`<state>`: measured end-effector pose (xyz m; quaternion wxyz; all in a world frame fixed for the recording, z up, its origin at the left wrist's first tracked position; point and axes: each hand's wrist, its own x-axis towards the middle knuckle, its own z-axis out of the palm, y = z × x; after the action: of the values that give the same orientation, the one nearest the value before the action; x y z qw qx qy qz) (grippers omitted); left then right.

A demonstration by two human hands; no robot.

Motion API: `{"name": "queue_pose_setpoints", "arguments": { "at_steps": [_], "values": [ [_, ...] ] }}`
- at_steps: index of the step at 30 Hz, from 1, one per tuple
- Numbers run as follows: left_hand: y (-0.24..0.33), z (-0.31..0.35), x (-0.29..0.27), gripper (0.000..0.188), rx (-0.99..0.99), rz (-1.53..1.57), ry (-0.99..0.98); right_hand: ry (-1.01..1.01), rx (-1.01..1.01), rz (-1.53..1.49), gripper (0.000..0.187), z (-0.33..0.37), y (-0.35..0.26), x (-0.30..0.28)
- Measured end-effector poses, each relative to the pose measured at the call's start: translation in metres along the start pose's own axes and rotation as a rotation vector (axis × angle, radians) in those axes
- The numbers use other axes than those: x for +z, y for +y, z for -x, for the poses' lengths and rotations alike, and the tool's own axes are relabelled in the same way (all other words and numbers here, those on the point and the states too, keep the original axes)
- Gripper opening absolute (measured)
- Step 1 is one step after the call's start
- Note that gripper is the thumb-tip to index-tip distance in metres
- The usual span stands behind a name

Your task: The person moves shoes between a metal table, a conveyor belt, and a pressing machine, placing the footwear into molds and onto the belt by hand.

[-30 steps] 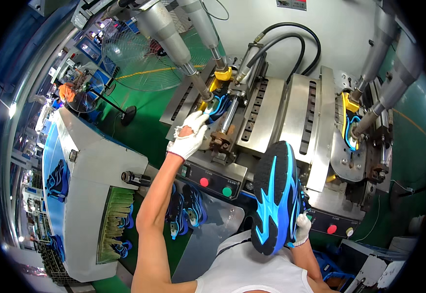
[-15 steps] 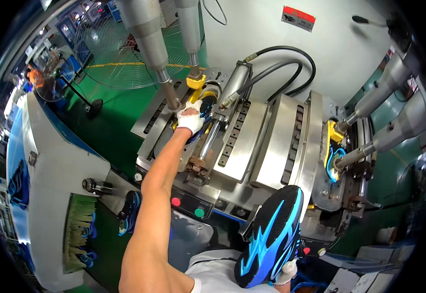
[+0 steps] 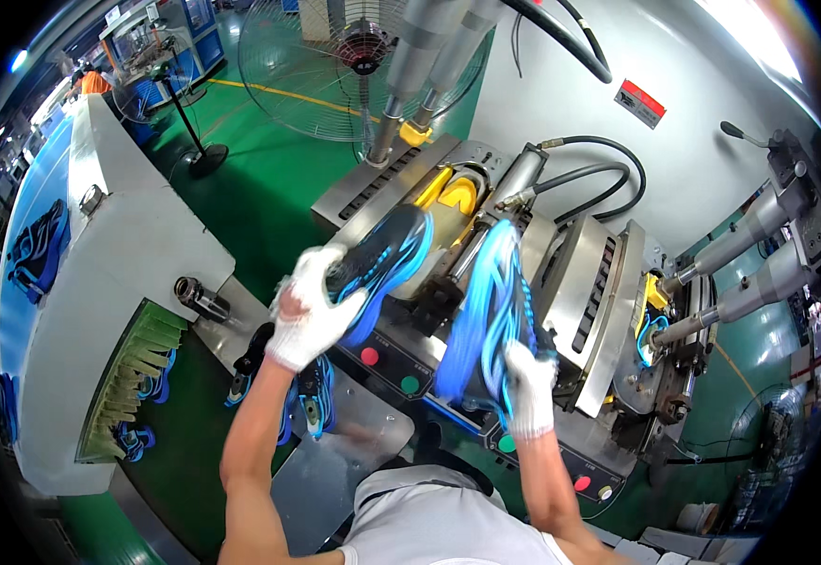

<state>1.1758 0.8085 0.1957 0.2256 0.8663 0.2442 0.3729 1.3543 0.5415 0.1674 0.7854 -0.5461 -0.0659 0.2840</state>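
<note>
My left hand point(image 3: 312, 306), in a white glove, grips a black sneaker point(image 3: 382, 252) with a blue sole edge, its toe pointing up and right. In my right hand point(image 3: 529, 388), also gloved, a second blue-and-black sneaker point(image 3: 488, 315) stands nearly upright, somewhat blurred. Both shoes are held over the front of a metal pressing machine. Just beyond the left shoe, the machine's left station shows its yellow pads point(image 3: 458, 195). A further shoe point(image 3: 651, 330) sits clamped under two metal rods in the right station.
Several finished-looking shoes point(image 3: 314, 395) lie low beside my left forearm. A grey chute with a bristle curtain point(image 3: 133, 386) stands at left. Red and green buttons point(image 3: 410, 384) line the machine's front. A large wire fan point(image 3: 354, 56) stands behind.
My left hand has lifted its shoe off the left station toward me, and the rods there now stand higher. My right hand has raised its shoe forward and turned its sole away from view.
</note>
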Motion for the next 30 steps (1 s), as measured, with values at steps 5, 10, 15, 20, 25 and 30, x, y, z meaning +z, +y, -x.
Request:
{"name": "queue_pose_setpoints", "arguments": {
  "at_steps": [5, 10, 15, 20, 25, 30],
  "values": [
    [-0.015, 0.156, -0.064, 0.057, -0.413, -0.065, 0.025, -0.177, 0.128, -0.160, 0.024, -0.171, 0.018, 0.114],
    [-0.003, 0.305, -0.092, 0.056, -0.929, -0.328, 0.118, 0.144, 0.026, 0.795, 0.020, -0.328, 0.098, 0.135],
    [0.030, 0.426, -0.110, 0.061, -1.441, -0.536, 0.179, 0.142, -0.380, 1.751, 0.033, -0.442, 0.193, 0.119],
    [0.061, 0.507, -0.096, 0.057, -1.458, -0.804, 0.391, -0.227, -0.143, 1.582, 0.055, -0.421, 0.169, 0.123],
    [0.006, 0.581, -0.059, 0.057, -1.727, -0.729, 0.394, -0.269, 0.224, 0.774, 0.038, -0.470, 0.162, 0.073],
    [0.018, 0.588, -0.085, 0.070, -1.595, -0.600, 0.220, -0.327, -0.540, 0.911, 0.066, -0.140, 0.081, 0.136]
  ]
}}
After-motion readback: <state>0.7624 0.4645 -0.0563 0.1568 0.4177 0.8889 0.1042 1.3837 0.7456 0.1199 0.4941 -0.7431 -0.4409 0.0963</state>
